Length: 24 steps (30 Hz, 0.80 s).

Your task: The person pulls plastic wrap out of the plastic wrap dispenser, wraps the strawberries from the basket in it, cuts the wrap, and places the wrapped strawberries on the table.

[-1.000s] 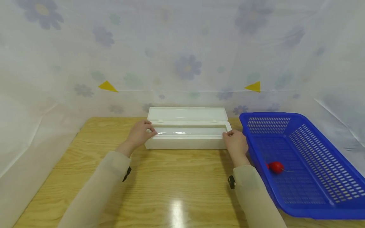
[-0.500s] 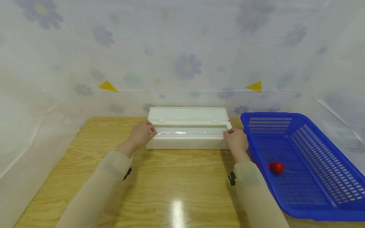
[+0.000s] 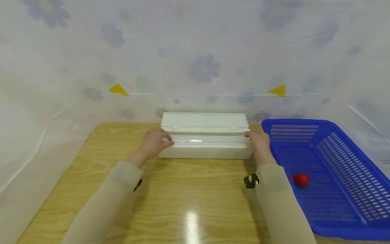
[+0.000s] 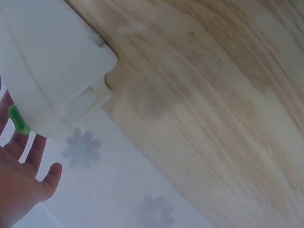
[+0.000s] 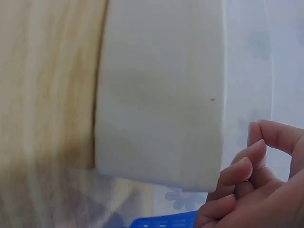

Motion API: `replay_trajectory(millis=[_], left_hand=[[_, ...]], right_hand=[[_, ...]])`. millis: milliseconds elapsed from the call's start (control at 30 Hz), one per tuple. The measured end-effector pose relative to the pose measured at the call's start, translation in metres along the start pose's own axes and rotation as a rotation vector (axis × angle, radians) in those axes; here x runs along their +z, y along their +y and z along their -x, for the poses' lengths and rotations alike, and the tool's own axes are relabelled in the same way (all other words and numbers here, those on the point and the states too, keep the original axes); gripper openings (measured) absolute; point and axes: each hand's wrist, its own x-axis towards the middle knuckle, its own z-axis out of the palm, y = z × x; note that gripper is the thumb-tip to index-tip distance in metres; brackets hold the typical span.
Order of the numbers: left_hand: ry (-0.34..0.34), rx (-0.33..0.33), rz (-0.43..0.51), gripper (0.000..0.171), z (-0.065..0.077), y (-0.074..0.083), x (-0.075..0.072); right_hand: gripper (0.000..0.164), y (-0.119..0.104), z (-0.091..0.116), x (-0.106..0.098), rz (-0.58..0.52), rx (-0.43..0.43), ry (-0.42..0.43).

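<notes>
A long white box (image 3: 204, 153) stands on the table with its lid (image 3: 204, 120) tipped back. Shiny, slightly wrinkled clear plastic film (image 3: 195, 141) lies across its opening. At the left end, my left hand (image 3: 152, 144) pinches the film near its edge; the left wrist view hides those fingertips behind the box. My right hand (image 3: 260, 144) is at the right end, fingertips by the upper corner. In the right wrist view its finger and thumb tips meet, and the film between them hardly shows. A small green piece (image 4: 18, 119) shows beside the left fingers.
A blue plastic basket (image 3: 374, 227) stands on the right, close to the right forearm. Inside lies a red, round fruit-like thing (image 3: 301, 180) with a thin stem. A pale flowered curtain (image 3: 195, 44) with yellow triangles hangs behind the wooden table (image 3: 189, 193).
My right hand has risen and shifted right to the box's upper corner, and the film now covers the right inner edge. My left hand has moved slightly right, its index finger more arched.
</notes>
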Motion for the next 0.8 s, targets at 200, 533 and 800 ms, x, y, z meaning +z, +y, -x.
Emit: replay_trajectory(millis=[200, 533, 800], left_hand=[[0.009, 0.018, -0.011, 0.019, 0.001, -0.002, 0.0], [-0.036, -0.047, -0.007, 0.033, -0.007, 0.015, 0.005], [-0.103, -0.075, 0.224, 0.018, -0.015, 0.015, 0.007]], right_hand=[[0.039, -0.013, -0.008, -0.004, -0.252, 0.101, -0.17], [0.045, -0.026, -0.01, -0.009, -0.435, 0.23, -0.305], [0.044, -0.026, -0.015, -0.008, -0.523, 0.28, -0.286]])
